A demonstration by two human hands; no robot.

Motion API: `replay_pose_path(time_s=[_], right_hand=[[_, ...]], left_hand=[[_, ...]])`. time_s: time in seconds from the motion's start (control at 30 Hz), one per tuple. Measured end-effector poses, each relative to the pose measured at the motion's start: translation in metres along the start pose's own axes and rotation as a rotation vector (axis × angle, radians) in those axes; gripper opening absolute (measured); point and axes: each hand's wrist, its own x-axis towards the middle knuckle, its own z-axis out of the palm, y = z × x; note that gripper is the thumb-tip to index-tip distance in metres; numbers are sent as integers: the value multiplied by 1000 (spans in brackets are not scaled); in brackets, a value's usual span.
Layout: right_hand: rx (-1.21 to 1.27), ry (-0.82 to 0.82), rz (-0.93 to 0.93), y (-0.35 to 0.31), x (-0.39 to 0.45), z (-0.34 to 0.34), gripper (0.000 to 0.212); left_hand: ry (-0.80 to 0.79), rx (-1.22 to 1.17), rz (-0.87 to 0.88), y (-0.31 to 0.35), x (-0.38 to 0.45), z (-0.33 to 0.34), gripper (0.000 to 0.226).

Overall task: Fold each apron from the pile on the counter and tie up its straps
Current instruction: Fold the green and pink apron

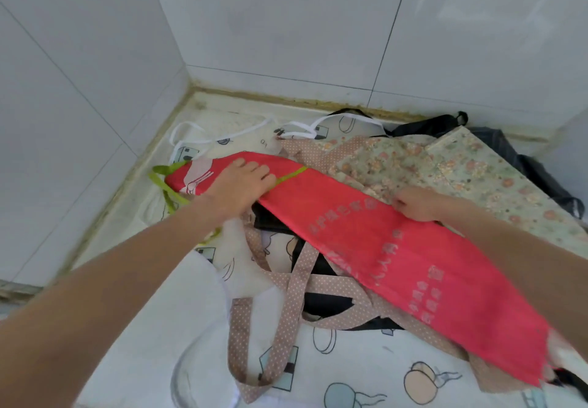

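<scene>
Head view, red apron point(375, 242): folded into a long narrow band that runs diagonally from far left to near right, on top of the pile on the table point(203, 105); pale printed characters show on it but are too blurred to read.
Red apron, near end: ragged at the lower right, and the frame cuts it off partly.
Green straps point(165, 181): one crosses the red band just beside the left hand; others loop out from the band's far-left end; how they join is hidden under the cloth.
Left hand point(241, 181): palm down on the far end of the red apron, fingers straight and pressing flat, gripping nothing.
Right hand point(413, 202): at the far edge of the red band near its middle, fingers curled and pinching the cloth edge; the fingertips are partly hidden by the knuckles.
Floral apron point(445, 169): greenish, spread under and behind the right hand, partly covered by the red band.
Dotted tan straps point(286, 318): loop out from beneath the red apron toward the near edge; their source is covered.
Cartoon-print apron point(350, 372): white, lowest in the pile, cut off by the bottom edge.
Black cloth point(324, 302): only patches show between the layers.
Tiled wall point(286, 19): meets the table in a stained corner seam.
</scene>
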Motion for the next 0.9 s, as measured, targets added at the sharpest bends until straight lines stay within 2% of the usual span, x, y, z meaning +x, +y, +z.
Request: replay_pose_path(time_s=[0.1,0.17,0.2,0.27,0.33,0.37,0.4,0.47,0.5,0.53,0.67,0.7,0.8,0.9], right_hand=[[129,65,-87,-33,-10,-5,25],[147,74,-106,-59,-10,5,23],[135,68,-106,-70,-9,13,22],[136,76,-69,-86,-9,28,23],[173,117,-8,-90,-8,40,28],[217,145,1,-89,-7,44,27],[270,159,0,-88,-8,46,22],[366,160,2,-85,-15,46,17],[415,151,2,-81,-20,49,15],[457,132,-10,-79,-26,50,15],[416,34,-33,-61,-61,74,47],[420,31,-15,-56,-71,83,49],[598,74,75,-44,-93,106,29],[773,52,184,-37,-105,117,23]], left_hand=[[-51,110,-406,-41,14,-19,40],[-119,139,-527,-45,18,-23,43],[-138,105,-513,-37,18,-23,44],[-126,55,-355,-4,7,-12,45],[71,-67,-87,39,-14,10,49],[74,-186,26,62,-27,15,50],[60,-260,127,85,-40,20,50],[-97,-337,222,117,-56,33,48],[-261,-347,216,128,-61,38,51],[-327,-366,175,130,-62,41,53],[-315,-347,103,139,-55,45,53],[-335,-342,93,144,-54,44,54],[-364,-319,49,157,-59,38,54],[-350,-318,-31,162,-62,33,54]])
